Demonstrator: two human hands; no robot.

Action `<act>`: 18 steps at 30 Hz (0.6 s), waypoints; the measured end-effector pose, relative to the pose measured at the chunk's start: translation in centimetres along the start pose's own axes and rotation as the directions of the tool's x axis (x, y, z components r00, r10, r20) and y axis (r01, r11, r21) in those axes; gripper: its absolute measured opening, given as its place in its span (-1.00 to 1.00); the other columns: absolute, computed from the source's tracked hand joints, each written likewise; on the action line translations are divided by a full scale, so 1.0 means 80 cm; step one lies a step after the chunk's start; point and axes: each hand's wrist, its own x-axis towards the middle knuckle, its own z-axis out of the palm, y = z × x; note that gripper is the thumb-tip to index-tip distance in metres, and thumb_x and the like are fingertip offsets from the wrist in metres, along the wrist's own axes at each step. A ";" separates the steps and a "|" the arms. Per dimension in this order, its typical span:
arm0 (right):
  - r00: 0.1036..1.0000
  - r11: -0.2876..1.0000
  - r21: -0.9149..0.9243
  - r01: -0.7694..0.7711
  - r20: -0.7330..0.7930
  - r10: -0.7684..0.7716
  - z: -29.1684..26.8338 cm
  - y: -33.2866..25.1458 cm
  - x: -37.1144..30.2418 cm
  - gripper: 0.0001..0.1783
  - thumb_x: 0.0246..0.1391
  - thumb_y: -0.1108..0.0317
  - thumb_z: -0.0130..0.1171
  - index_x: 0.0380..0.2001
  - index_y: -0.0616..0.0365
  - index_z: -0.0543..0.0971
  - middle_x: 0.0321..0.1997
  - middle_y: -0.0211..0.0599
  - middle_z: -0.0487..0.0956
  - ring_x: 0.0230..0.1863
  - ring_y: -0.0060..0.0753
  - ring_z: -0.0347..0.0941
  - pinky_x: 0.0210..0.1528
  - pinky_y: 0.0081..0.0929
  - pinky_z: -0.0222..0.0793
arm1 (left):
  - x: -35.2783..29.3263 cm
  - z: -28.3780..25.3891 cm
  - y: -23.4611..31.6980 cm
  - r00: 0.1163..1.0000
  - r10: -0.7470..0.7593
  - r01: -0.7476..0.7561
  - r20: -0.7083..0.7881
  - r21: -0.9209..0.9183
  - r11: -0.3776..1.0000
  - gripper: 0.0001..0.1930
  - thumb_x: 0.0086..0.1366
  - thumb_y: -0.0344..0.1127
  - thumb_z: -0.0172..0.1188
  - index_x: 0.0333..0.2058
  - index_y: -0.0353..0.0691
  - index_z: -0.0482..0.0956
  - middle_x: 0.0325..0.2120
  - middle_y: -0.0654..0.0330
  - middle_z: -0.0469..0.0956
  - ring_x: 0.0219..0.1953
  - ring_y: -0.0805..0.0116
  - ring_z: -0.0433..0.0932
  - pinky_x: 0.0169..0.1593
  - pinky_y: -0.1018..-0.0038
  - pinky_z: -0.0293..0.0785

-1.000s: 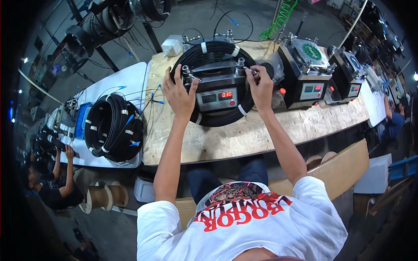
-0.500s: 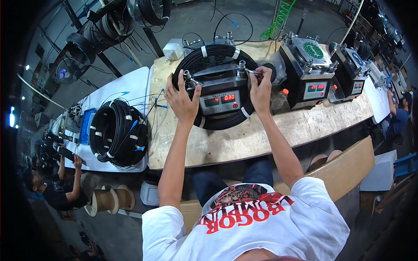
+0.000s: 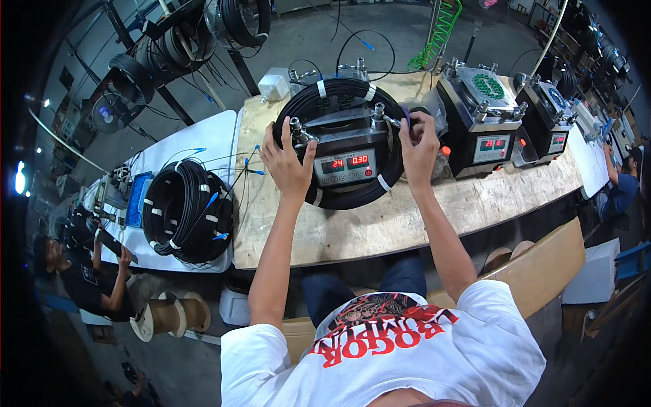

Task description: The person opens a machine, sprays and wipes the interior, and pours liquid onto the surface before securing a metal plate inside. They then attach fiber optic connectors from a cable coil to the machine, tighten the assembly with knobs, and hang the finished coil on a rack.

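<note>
A black coil of cable (image 3: 339, 201), bound with white ties, hangs around a benchtop machine (image 3: 347, 147) with a red-digit display and two metal clamp posts. My left hand (image 3: 288, 166) rests over the coil's left side beside the left clamp post (image 3: 296, 126), its fingers spread and its thumb near that post's lever. Opposite it, my right hand (image 3: 419, 146) has bent fingers closed at the end of the right clamp lever (image 3: 388, 119), against the coil's right side. Parts of the right fingertips are hidden.
Left on a white table lie more cable coils (image 3: 183, 214) and a blue tray (image 3: 137, 197). Right on the plywood bench (image 3: 319, 244) stand a second machine (image 3: 478, 129) and a third (image 3: 548, 122). A clear bottle with an orange cap (image 3: 445, 151) is near my right hand. Co-workers sit at both sides.
My right hand's fingers have shifted and curled more at the lever's end. My left fingers have moved slightly around the left post. The machine's red digits differ, and the view has shifted slightly.
</note>
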 end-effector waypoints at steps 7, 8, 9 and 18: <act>0.986 0.982 0.144 -0.121 0.131 0.102 0.021 0.005 -0.006 -0.77 0.13 0.38 0.32 -0.25 0.29 0.52 -0.57 -0.31 0.49 -0.59 -0.58 0.35 -0.48 -0.51 0.30 | 0.000 0.000 0.003 1.000 -0.006 0.006 -0.001 -0.003 1.000 -0.30 0.32 0.23 0.08 0.29 -0.05 0.31 0.21 -0.13 0.26 0.24 -0.11 0.25 0.28 -0.01 0.10; 0.984 0.961 0.220 -0.168 0.104 0.148 0.025 0.010 -0.005 -0.78 0.13 0.39 0.32 -0.28 0.30 0.52 -0.57 -0.33 0.49 -0.58 -0.61 0.34 -0.48 -0.53 0.30 | 0.001 0.001 0.003 1.000 0.003 -0.003 -0.009 -0.005 1.000 -0.30 0.32 0.23 0.08 0.30 -0.05 0.31 0.21 -0.12 0.26 0.24 -0.11 0.25 0.28 -0.01 0.10; 0.978 0.932 0.296 -0.210 0.080 0.195 0.027 0.012 -0.005 -0.79 0.13 0.40 0.32 -0.31 0.31 0.52 -0.56 -0.36 0.49 -0.57 -0.64 0.32 -0.48 -0.56 0.29 | 0.002 0.002 0.004 1.000 0.011 -0.011 -0.017 -0.006 1.000 -0.30 0.32 0.23 0.08 0.30 -0.05 0.31 0.21 -0.12 0.26 0.24 -0.11 0.25 0.28 0.00 0.11; 0.992 0.985 0.161 -0.060 0.116 0.041 0.043 -0.005 -0.029 -0.76 0.07 0.27 0.37 -0.37 0.13 0.52 -0.62 -0.44 0.51 -0.60 -0.47 0.35 -0.24 -0.44 0.11 | 0.000 -0.002 0.005 1.000 0.015 -0.015 0.001 -0.002 1.000 -0.31 0.34 0.17 0.09 0.31 -0.12 0.30 0.23 -0.17 0.24 0.26 -0.16 0.21 0.30 0.02 0.06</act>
